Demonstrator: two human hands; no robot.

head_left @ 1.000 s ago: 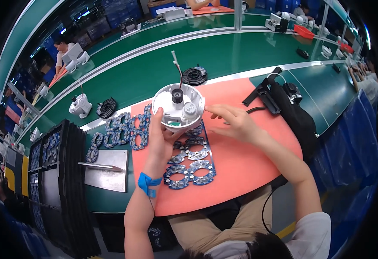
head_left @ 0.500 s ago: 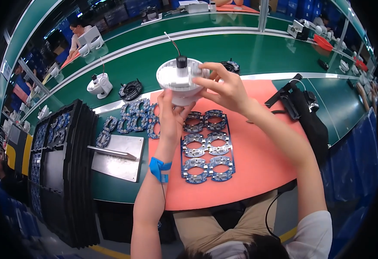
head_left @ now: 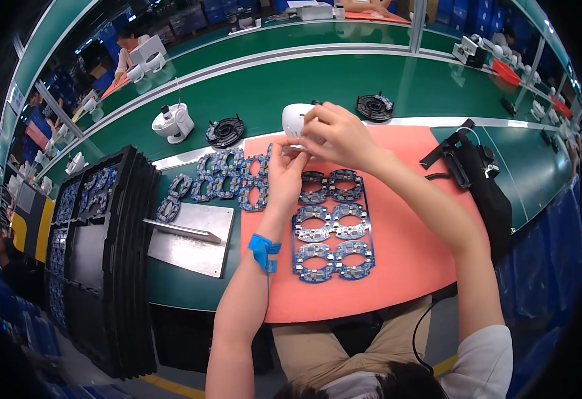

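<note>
A white rounded plastic housing [head_left: 295,120] is held above the far part of the salmon-coloured mat [head_left: 404,199], its smooth shell toward me. My right hand [head_left: 341,137] grips it from the right, with bent fingers covering much of that side. Below it, my left hand [head_left: 287,163] has thumb and fingers pinched together at the housing's lower edge; a blue strap [head_left: 263,253] circles that wrist. Just nearer than the hands lies a panel of blue ring-shaped circuit boards [head_left: 333,226], its far end partly hidden by my left hand.
More ring boards [head_left: 223,174] lie left of my left hand, beyond a metal plate with a raised bar [head_left: 191,241]. Black stacked trays [head_left: 115,266] stand at left. Beyond are another white housing [head_left: 172,124] and black round parts [head_left: 375,106]. A black device [head_left: 477,179] sits at right.
Both hands have turned the white housing over, so its open side with the black cylinder and cable no longer faces up. My right hand has closed in around it. The view has shifted slightly.
</note>
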